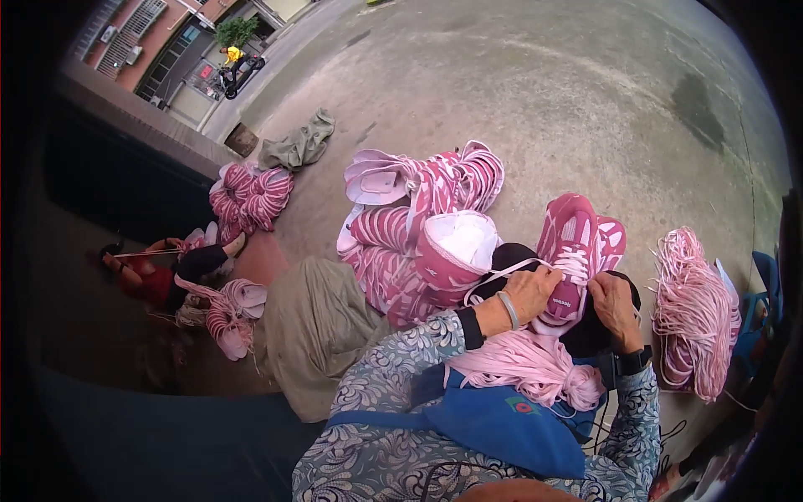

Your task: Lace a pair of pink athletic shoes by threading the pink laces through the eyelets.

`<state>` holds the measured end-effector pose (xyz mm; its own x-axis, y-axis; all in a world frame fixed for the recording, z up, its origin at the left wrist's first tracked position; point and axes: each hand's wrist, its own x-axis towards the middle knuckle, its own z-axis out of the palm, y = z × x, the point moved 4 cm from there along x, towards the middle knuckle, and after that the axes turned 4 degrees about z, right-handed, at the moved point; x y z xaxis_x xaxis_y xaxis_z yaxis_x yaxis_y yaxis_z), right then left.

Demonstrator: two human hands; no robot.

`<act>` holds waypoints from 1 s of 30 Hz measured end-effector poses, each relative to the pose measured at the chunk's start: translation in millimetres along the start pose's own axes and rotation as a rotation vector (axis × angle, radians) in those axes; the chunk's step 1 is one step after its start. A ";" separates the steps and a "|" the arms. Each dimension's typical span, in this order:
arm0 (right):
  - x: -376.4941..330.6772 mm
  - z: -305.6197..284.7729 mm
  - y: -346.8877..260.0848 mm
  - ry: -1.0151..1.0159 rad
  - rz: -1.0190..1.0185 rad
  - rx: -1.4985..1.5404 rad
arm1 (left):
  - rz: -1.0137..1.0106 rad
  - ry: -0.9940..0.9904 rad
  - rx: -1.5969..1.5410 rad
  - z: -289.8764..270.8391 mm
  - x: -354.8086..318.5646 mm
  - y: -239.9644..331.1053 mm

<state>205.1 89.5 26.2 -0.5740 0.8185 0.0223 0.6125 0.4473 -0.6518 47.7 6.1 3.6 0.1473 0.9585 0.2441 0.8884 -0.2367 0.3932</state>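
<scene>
A pink and white sneaker upper (572, 251) lies over my dark-clad knees, toe toward me, with a pale shoelace (572, 261) crossing its front. My left hand (525, 297) is closed in a pinch on the lace at the upper's left side, and a loop of lace trails off to the left. At the right edge of the upper, my right hand (615, 308) has its fingers curled closed; a bit of lace shows beside it, though the fingertips are partly hidden. Below both hands a bundle of pale pink laces (535, 368) rests on my lap over a blue apron (502, 431).
Stacked pink uppers (422, 226) stand at my left front, beside a grey-green cloth (314, 335). Another lace-covered stack (694, 314) is on the right. At far left, a person (159, 276) sits near more uppers (251, 197). A motorbike rider (238, 67) is far off.
</scene>
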 end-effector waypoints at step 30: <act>-7.1 22.0 -32.1 0.144 -0.235 -0.418 | 0.328 0.278 0.140 -30.3 17.0 -2.2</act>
<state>177.6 61.4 30.3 -0.6600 0.7063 0.2560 0.6576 0.7079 -0.2576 35.1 18.1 33.8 0.3258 0.7524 0.5725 0.8673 -0.4789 0.1360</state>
